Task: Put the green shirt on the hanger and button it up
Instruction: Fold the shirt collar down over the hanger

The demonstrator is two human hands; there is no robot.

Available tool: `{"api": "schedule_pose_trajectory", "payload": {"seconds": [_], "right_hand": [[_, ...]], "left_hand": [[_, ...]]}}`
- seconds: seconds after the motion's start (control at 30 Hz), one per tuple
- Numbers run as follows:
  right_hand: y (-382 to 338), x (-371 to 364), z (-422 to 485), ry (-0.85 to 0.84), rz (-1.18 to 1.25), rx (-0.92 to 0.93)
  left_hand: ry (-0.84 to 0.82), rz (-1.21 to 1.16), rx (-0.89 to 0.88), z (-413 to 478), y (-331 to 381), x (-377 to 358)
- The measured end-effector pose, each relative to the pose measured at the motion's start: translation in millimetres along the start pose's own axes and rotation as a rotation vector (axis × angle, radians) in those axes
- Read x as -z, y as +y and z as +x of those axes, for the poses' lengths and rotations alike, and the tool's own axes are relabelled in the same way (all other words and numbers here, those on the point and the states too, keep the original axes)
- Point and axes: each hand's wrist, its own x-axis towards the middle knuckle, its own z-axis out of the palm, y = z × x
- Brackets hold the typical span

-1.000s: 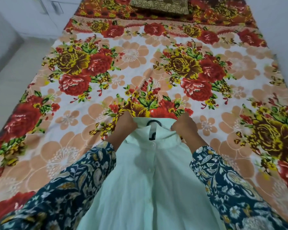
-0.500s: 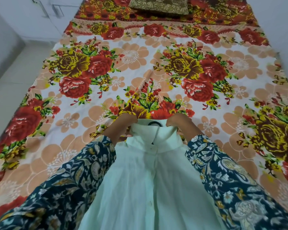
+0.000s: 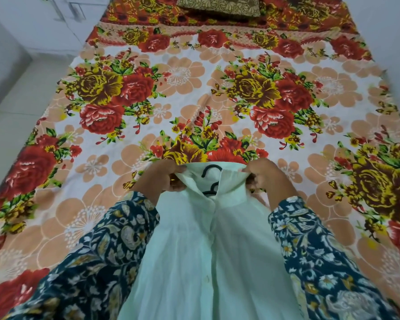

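The pale green shirt (image 3: 208, 245) lies lengthwise on the bed between my forearms, collar away from me, its buttoned placket running down the middle. A black hanger (image 3: 209, 172) sits inside it; only its hook shows in the neck opening. My left hand (image 3: 162, 179) grips the left side of the collar. On the other side, my right hand (image 3: 266, 176) grips the collar's right edge. Both hands spread the collar apart.
The flowered bedsheet (image 3: 217, 93) covers the whole bed. A brown patterned pillow (image 3: 217, 5) lies at the far end. White cabinets (image 3: 56, 17) and pale floor (image 3: 14, 116) are to the left; a white wall runs along the right side.
My hands have moved apart along the collar, opening the neck wider and exposing more of the hanger hook. The shirt stays in place on the bed.
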Motion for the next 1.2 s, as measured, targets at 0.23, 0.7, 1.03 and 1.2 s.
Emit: {"api": "schedule_pose_trajectory", "payload": {"seconds": [0.23,0.7,1.03,1.2], "right_hand": [[32,22,-7,-0.358,0.534,-0.110],[25,5,-19,-0.103,-0.100,-0.184],[33,19,-39,-0.278,-0.169,-0.257],[46,13,-45,-0.358,-0.076,-0.264]], "left_hand": [[-0.296,-0.377,0.099,-3,-8,35],[-0.224,-0.085,0.133,-5,-28,29],[-0.189,-0.083,0.147,-24,-39,29],[-0.118,-0.043,0.131,-29,-52,22]]}}
